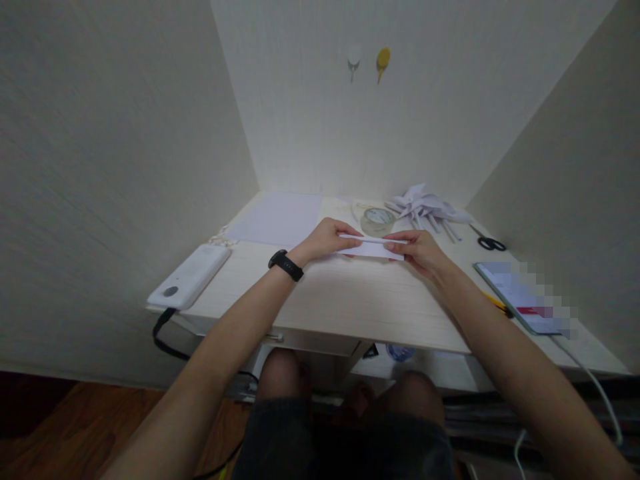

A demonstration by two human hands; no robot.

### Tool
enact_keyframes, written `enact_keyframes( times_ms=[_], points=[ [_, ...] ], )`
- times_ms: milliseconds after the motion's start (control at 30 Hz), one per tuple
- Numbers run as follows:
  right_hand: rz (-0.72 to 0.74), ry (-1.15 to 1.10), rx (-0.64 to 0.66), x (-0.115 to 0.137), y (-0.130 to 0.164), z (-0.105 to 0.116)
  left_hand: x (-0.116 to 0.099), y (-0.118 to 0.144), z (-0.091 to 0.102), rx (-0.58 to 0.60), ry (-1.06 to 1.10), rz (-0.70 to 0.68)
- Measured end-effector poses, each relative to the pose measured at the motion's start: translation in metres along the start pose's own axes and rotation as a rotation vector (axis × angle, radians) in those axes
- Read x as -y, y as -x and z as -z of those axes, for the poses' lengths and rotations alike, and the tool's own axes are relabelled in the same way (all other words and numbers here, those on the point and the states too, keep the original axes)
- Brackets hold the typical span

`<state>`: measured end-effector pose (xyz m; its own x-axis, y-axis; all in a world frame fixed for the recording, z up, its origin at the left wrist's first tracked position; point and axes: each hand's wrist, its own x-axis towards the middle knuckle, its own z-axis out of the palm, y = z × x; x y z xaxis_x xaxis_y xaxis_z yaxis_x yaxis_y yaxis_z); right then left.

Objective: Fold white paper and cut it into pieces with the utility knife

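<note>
Both hands hold a folded white paper strip [373,247] just above the table [350,300], its long axis running left to right, left hand [327,240] pinching one end, right hand [417,250] pinching the other, tape roll [379,220] just behind.

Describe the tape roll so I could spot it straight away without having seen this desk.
On the pale desk, look just beyond the folded white paper held by both hands. The tape roll sits there, left of the white paper pinwheels. It is the only round, clear ring.
</note>
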<state>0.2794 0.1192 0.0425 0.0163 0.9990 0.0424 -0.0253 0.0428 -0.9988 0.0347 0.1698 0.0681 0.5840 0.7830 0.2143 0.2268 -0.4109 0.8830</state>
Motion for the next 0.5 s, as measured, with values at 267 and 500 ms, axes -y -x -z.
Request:
enact_keyframes(
  times_ms=[267, 500],
  points=[
    [0.036, -0.005, -0.037, -0.007, -0.001, -0.006, 0.003, 0.001, -0.008, 0.036, 0.276, 0.070],
    [0.031, -0.028, 0.013, -0.010, 0.003, -0.016, 0.014, 0.000, -0.015, 0.038, 0.301, 0.073]
  ],
)
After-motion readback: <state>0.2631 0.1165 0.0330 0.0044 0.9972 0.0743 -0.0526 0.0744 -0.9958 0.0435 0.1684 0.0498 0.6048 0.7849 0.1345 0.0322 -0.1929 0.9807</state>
